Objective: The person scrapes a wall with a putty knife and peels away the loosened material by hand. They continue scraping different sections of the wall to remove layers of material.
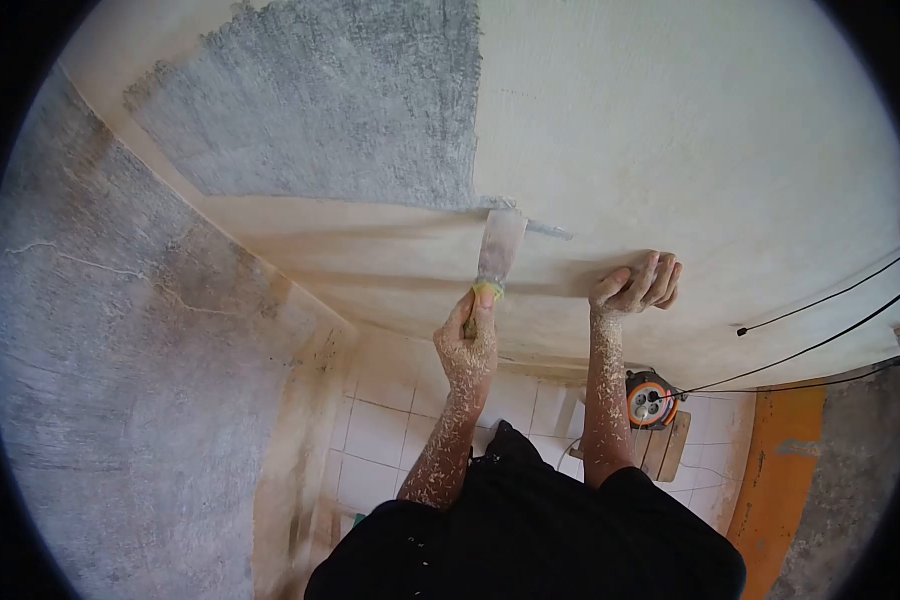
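A scraper (pixel 500 248) with a broad, dusty blade and a yellowish handle is in my left hand (pixel 467 340). My thumb lies along the handle, and the blade tip meets the cream wall (pixel 670 120) at the lower corner of a grey scraped patch (pixel 350 110). A short grey scraped streak (pixel 550 231) runs to the right of the blade. To the right, my right hand (pixel 637 282) rests at the wall with its fingers loosely bent and somewhat apart; no object shows in it. Pale flakes cover both forearms.
An orange-and-black cable reel (pixel 652 400) sits on a small wooden stool (pixel 667 450) below my right hand. Black cables (pixel 800 345) run along the wall at right. A grey wall (pixel 120 330) meets the cream one at left. White tiles (pixel 380 430) cover the floor.
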`<action>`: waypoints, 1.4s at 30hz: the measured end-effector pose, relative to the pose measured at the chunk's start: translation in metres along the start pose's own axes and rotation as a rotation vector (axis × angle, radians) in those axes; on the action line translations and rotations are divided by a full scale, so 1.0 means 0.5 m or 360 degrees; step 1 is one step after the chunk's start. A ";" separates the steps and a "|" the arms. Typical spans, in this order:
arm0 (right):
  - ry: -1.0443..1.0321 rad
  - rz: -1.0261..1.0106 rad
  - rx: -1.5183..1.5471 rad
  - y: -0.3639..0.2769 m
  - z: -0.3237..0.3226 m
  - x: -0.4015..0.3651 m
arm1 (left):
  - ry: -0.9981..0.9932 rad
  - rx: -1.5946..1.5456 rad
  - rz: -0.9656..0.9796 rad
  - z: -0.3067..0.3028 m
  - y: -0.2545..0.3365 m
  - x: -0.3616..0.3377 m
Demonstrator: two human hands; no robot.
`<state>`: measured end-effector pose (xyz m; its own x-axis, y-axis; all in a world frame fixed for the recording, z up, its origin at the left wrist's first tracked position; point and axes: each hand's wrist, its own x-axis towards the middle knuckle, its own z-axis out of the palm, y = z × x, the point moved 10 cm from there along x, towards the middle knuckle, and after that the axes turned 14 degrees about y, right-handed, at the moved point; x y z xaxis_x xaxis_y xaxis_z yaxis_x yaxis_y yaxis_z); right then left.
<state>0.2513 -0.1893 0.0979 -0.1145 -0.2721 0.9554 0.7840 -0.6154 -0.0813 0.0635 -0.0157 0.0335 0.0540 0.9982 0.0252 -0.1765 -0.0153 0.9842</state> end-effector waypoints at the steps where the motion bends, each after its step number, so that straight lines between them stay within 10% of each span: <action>1: 0.0014 -0.0001 0.0003 0.000 0.005 0.002 | -0.0010 0.0009 -0.0026 -0.002 -0.008 -0.002; 42: -0.0007 0.0006 -0.0014 0.011 -0.004 -0.004 | -0.0025 0.0054 -0.0048 -0.009 -0.010 0.001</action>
<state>0.2543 -0.1937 0.0951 -0.1089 -0.2710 0.9564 0.7790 -0.6210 -0.0873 0.0600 -0.0147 0.0279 0.0742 0.9972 -0.0020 -0.1409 0.0124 0.9899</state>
